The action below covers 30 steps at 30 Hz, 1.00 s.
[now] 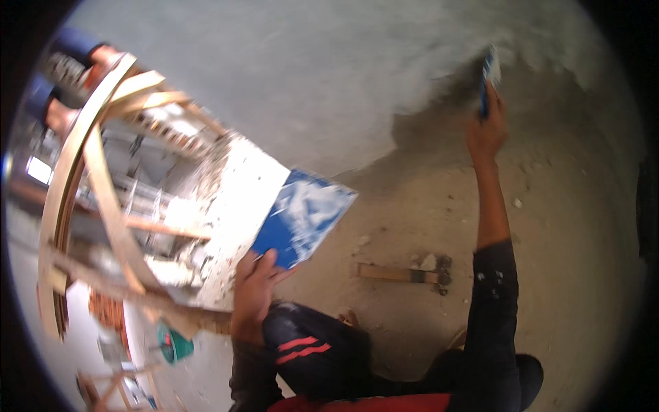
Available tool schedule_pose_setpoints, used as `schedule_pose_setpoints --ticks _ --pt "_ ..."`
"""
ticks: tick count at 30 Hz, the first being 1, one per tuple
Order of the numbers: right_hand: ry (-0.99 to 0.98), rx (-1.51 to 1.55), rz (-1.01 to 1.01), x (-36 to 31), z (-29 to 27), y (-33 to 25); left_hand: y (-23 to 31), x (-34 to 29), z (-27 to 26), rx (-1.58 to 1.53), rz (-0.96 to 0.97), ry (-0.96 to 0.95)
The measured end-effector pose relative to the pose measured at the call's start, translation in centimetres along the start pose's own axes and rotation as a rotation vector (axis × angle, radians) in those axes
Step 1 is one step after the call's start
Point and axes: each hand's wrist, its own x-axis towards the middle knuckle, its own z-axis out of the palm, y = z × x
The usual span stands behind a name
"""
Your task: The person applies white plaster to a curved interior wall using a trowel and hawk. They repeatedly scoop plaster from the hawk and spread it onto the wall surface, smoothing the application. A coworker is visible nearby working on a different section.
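My left hand [255, 292] grips the near corner of a flat blue board [304, 216] smeared with pale plaster, held tilted above the edge of the concrete slab. My right hand [488, 130] is stretched far forward, closed around a blue-handled trowel [488, 79] whose blade presses on the grey plastered surface [329, 69]. A darker wet patch of plaster [439, 117] lies just left of the trowel. My dark sleeves and my knee with red stripes [309, 347] show at the bottom.
A hammer with a wooden handle [405, 274] lies on the sandy surface between my arms. Wooden scaffold poles [103, 199] and a drop to a lower level with a green bucket [175, 343] are at the left. Another person's feet [65, 89] stand at upper left.
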Motion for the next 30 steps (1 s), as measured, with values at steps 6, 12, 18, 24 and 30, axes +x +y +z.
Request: schedule_pose_setpoints --ticks 6,12,18,24,30 --pt "-0.693 0.022 -0.165 -10.3 -2.9 -0.8 1.2 1.2 0.2 0.002 -0.047 -0.119" --pt "-0.942 0.324 -0.214 -1.2 -10.3 -8.9 -0.5 4.0 -1.6 0.133 -0.058 -0.194" --pt "-1.176 0.27 -0.506 0.1 -12.2 -13.2 -2.4 5.6 1.1 0.316 0.063 -0.292" --pt "-1.152 0.175 -0.705 -2.3 -11.3 -13.6 -2.7 5.6 1.6 0.398 0.166 -0.332" --pt "-1.205 0.209 -0.727 -4.1 -11.1 -13.3 -2.7 4.8 1.2 0.491 0.192 -0.361"
